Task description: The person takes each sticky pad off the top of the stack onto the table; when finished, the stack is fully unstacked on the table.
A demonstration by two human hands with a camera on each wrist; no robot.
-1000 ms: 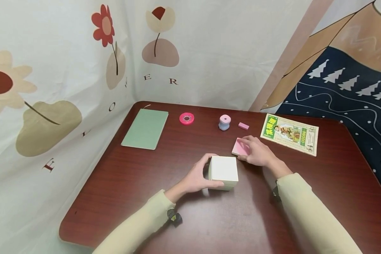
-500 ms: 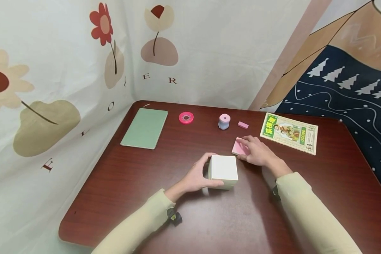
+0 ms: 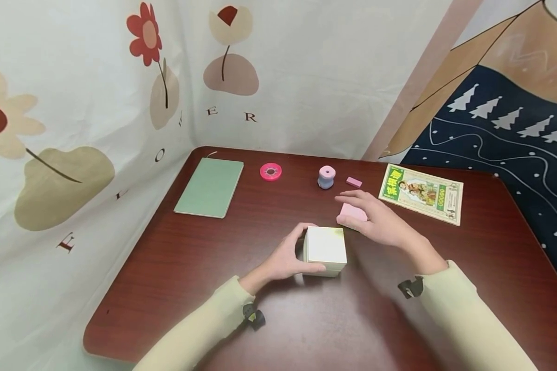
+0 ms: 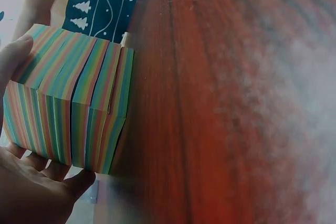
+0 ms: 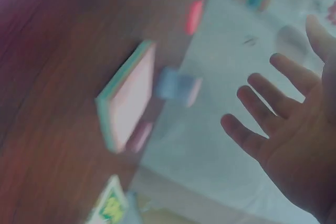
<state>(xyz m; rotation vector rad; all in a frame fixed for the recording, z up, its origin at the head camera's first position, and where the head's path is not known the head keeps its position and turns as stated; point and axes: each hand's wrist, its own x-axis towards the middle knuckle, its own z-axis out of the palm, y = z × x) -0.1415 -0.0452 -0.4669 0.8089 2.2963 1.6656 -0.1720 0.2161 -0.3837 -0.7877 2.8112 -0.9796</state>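
Observation:
My left hand (image 3: 283, 259) grips a tall stack of square sticky notes (image 3: 326, 245) between thumb and fingers. The top of this stack is whitish, and in the left wrist view the sides of the sticky-note stack (image 4: 63, 98) show many coloured stripes. A thin pink sticky-note pad (image 3: 354, 211) lies flat just to the upper right of it. Over that pad hovers my right hand (image 3: 384, 221), holding nothing. The right wrist view shows the right hand (image 5: 294, 145) with fingers spread and straight, apart from the sticky-note pad (image 5: 131, 98), whose edge looks greenish.
Along the far side of the dark red table (image 3: 204, 268) stand a green notebook (image 3: 211, 188), a pink ring-shaped roll (image 3: 271, 171), a pink-and-blue spool-shaped item (image 3: 326, 177), a small pink block (image 3: 354, 182) and an illustrated booklet (image 3: 422, 193). Printed cloth hangs behind.
My right hand has let go of the pink sticky-note pad and lifted slightly off it, its fingers straightening. The left hand keeps its grip on the stack in place.

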